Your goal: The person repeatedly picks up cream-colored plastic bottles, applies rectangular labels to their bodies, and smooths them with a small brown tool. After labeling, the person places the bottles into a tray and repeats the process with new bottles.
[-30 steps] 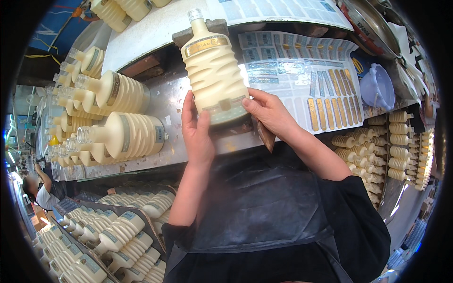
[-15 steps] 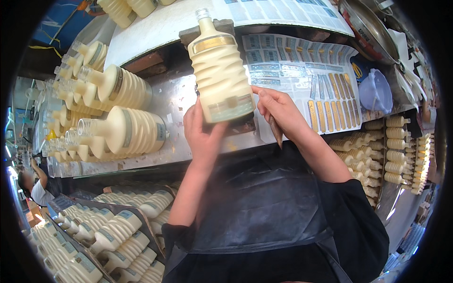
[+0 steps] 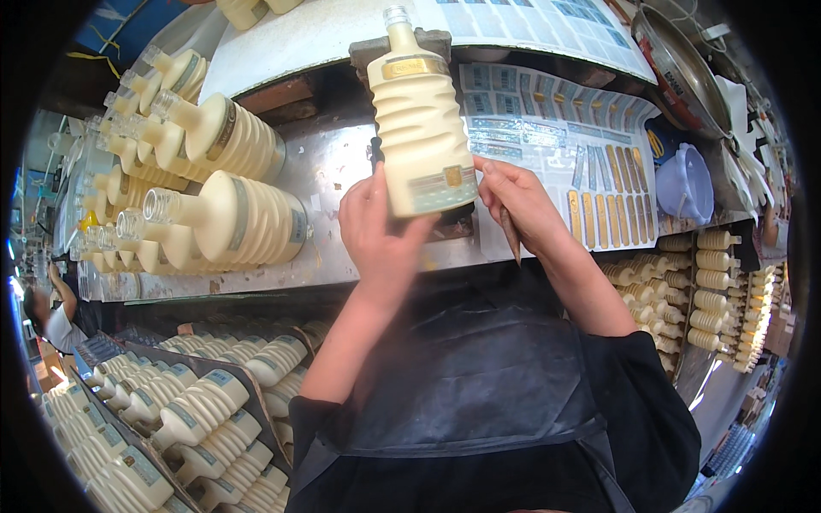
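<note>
A cream bottle with wavy ridges, a clear neck and a gold band below its shoulder lies neck-away, leaning on a dark grey block. A silvery label with a small gold emblem sits near its base. My left hand, slightly blurred, holds the bottle's lower left corner, thumb at the base. At the lower right edge, fingertips of my right hand touch the bottle. That hand also grips a brown pointed stick, its tip toward me.
Right of the bottle lies a sheet of blue and gold labels. Several similar bottles lie on the metal table's left. A lilac bucket stands at right. More bottles fill racks at lower left and shelves at right.
The bottle has turned slightly about its length, bringing the gold emblem on its lower label into sight. The whole view has shifted a little. Both hands stay at the bottle's lower end.
</note>
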A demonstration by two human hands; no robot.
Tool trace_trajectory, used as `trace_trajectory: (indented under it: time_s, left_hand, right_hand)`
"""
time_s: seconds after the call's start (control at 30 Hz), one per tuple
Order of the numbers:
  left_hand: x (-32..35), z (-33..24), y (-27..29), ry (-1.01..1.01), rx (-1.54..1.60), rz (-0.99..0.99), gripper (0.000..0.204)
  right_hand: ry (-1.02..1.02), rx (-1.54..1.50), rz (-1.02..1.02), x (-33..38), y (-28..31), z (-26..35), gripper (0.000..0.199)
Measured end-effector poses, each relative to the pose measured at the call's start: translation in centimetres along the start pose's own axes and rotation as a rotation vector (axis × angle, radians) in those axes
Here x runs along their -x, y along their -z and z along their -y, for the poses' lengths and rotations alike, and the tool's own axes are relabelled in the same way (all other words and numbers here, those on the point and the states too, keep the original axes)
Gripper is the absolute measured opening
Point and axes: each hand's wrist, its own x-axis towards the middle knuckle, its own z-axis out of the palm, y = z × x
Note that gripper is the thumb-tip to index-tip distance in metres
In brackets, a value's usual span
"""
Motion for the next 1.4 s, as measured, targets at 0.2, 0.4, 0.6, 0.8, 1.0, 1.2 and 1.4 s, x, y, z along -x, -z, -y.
trace_trajectory:
  time_s: [0.2, 0.4, 0.6, 0.8, 1.0, 1.2, 1.4]
  left_hand:
    - [0.7, 1.6, 0.1, 0.178, 0.197, 0.169, 0.073]
    - [0.6, 1.8, 0.7, 0.298, 0.293, 0.277, 0.072]
    - [0.6, 1.7, 0.7, 0.529, 0.763, 0.156, 0.066]
    - [-0.5, -0.2, -0.1, 0.674, 1.0, 0.062, 0.045]
    - [-0.5, -0.1, -0.6, 0.629, 0.888, 0.05, 0.045]
    - [-0.5, 0.0, -0.8, 0.64, 0.905, 0.036, 0.045]
    - [-0.5, -0.1, -0.8, 0.636, 0.905, 0.032, 0.044]
  right_hand:
    - [0.059, 0.035, 0.007, 1.4, 0.5, 1.3, 0.042]
    - [0.14, 0.021, 0.046, 1.5, 0.4, 1.0, 0.044]
    - [0.224, 0.028, -0.029, 0.6, 0.1, 0.1, 0.035]
    - [0.202, 0.216, -0.032, -0.4, -0.7, 0.0, 0.038]
    - [0.194, 0.262, -0.043, -0.6, -0.7, 0.3, 0.042]
    - [0.178, 0.236, -0.033, -0.6, -0.7, 0.1, 0.041]
    - [0.191, 0.211, -0.033, -0.5, -0.8, 0.0, 0.04]
